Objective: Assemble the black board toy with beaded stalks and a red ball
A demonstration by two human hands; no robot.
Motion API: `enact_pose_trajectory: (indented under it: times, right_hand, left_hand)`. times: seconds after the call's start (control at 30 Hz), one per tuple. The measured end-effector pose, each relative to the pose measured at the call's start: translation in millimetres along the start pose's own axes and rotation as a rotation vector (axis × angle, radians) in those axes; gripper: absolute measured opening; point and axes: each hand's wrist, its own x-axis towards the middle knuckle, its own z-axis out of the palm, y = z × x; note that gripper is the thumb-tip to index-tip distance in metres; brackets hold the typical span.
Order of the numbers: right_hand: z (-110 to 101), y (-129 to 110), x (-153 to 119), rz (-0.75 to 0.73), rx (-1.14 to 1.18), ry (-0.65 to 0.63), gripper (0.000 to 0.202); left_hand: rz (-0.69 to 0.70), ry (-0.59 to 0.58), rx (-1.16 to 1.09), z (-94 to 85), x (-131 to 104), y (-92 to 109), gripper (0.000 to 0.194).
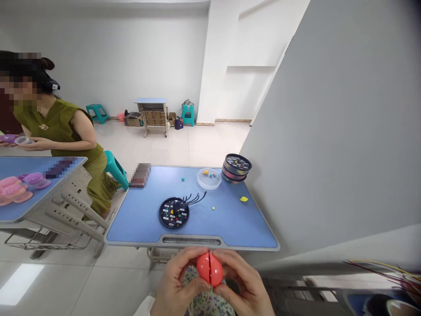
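Observation:
In front of the desk's near edge, a shiny red plastic ball [216, 271] is held between both of my hands. A dark seam splits it into two halves, which sit very close together. My left hand [179, 278] pinches the left half with thumb and fingers. The right half is gripped the same way by my right hand [245, 283]. Nearest on the desk lies a round black base [167, 219] printed with planets, with several curved black arms [194, 200] rising from it. A tiny yellow bead [213, 208] lies to the right of it.
On the blue desk [138, 219] are a clear dish [209, 184] of small coloured balls, stacked black-lidded round containers [235, 169], a yellow piece [244, 199] and a blue bead [183, 179]. A grey partition [329, 131] borders the right. Another person [66, 127] works at the left desk.

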Motion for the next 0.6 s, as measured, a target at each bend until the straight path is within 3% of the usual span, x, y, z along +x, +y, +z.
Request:
enact_pose_trajectory:
  times: [0.37,0.6]
  right_hand:
    - [-0.5,-6.2,4.6,-0.044,-0.009,0.001,0.034]
    - [0.4,-0.7,4.9,-0.093,0.011,0.014,0.036]
  left_hand:
    - [0.031,0.045,0.06,2.2,1.1,7.3,0.045]
    - [0.104,0.006,0.171,-3.3,1.1,3.6,0.044]
